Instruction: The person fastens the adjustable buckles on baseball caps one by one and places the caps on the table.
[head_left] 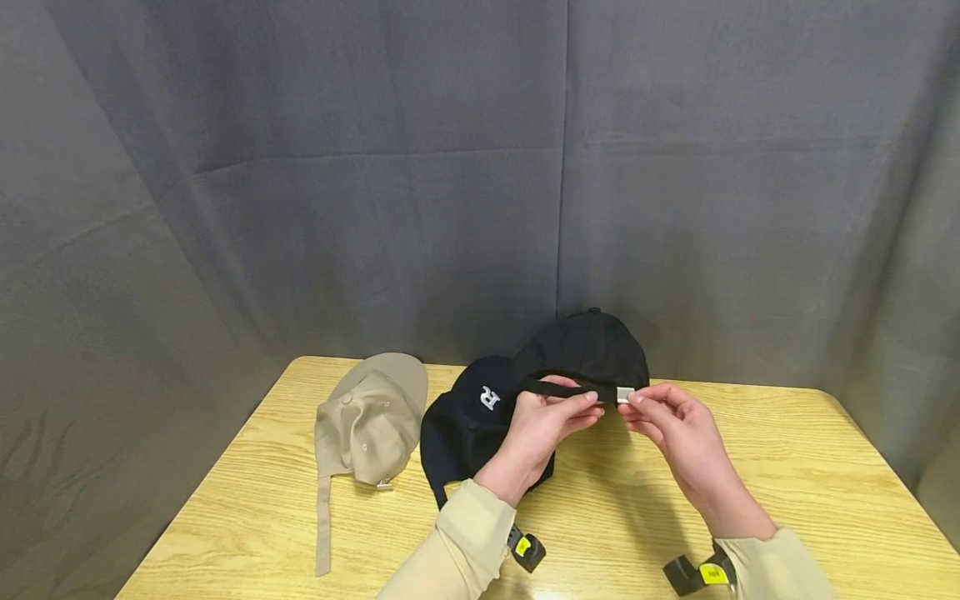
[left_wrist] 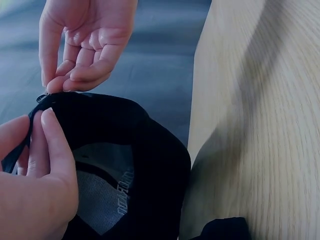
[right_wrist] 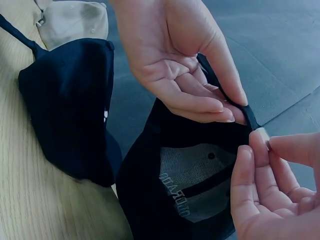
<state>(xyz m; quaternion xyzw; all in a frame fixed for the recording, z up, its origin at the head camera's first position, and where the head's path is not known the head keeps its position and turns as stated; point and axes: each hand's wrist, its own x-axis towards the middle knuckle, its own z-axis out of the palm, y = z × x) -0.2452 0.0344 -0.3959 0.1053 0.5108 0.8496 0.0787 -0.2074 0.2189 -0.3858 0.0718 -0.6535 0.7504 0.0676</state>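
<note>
A black baseball cap (head_left: 588, 346) is held up above the table, its back strap towards me. My left hand (head_left: 542, 425) pinches the black strap (head_left: 551, 388) between thumb and fingers. At the strap's right end, my right hand (head_left: 678, 429) pinches the silver metal buckle (head_left: 624, 395) with thumb and index finger. The strap appears to run through the buckle, though fingers partly cover it. In the right wrist view, the cap's inside (right_wrist: 200, 175) shows a pale lining and lettering.
Left of the hands, a navy cap (head_left: 468, 417) with a white letter R lies on the wooden table (head_left: 247, 500). Farther left is a beige cap (head_left: 367, 425), its long strap (head_left: 323, 525) hanging loose towards me. A grey curtain (head_left: 450, 208) stands behind the table.
</note>
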